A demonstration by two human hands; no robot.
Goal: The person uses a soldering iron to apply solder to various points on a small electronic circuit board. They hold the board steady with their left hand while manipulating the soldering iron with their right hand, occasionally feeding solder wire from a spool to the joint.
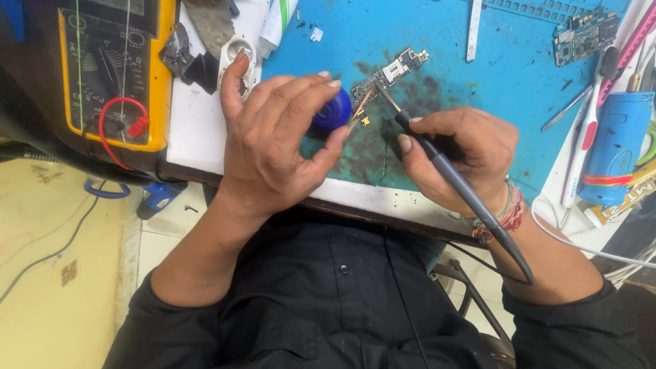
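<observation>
Blue, round spool (333, 111) sits pinched in your left hand (273, 140), mostly hidden behind the fingers, with a thin strand running toward the board (389, 72) at one o'clock. Your right hand (458, 154) grips the grey iron (437, 164) like a pen, tip touching that board on the blue mat (478, 89). What lies under the tip is too small to tell. A yellow meter (113, 68) sits at ten o'clock, cut off; a blue cylinder (618, 147) with a red band stands at three.
</observation>
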